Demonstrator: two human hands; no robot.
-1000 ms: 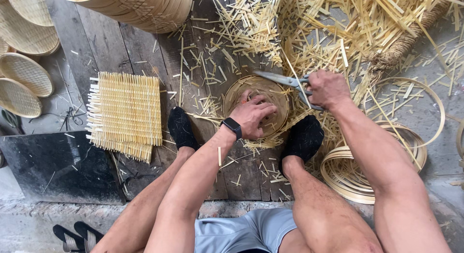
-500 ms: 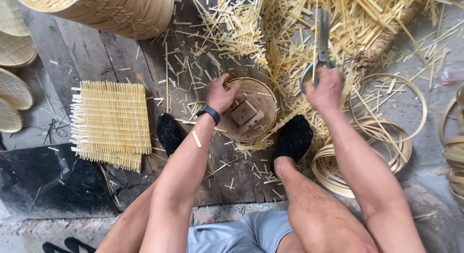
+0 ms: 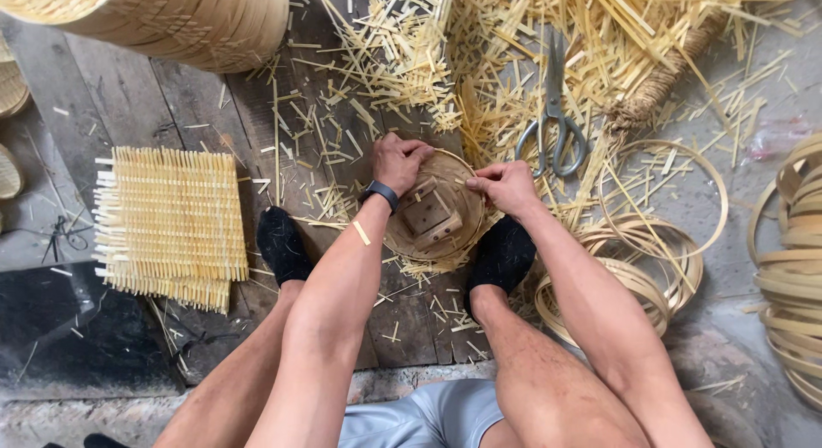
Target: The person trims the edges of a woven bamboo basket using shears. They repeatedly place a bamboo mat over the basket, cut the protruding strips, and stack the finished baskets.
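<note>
A small round woven bamboo basket [image 3: 445, 187] sits on the dark wooden boards between my two black-socked feet, with a wooden block form [image 3: 431, 218] inside it. My left hand [image 3: 398, 161], a black watch on its wrist, grips the basket's upper left rim. Fingers of my right hand [image 3: 507, 187] pinch the right rim. Grey-handled scissors [image 3: 553, 122] lie loose on the bamboo scraps just beyond my right hand.
A square woven bamboo mat [image 3: 169, 224] lies at left. A stack of woven baskets [image 3: 184, 20] stands at top left. Cut bamboo splints [image 3: 548, 37] litter the far floor. Bamboo hoops [image 3: 638, 242] lie at right, with more hoops [image 3: 792, 268] stacked at the far right edge.
My right hand held the scissors, laid them on the scraps, and came back to the basket rim. My left hand stayed on the basket. The view has shifted left.
</note>
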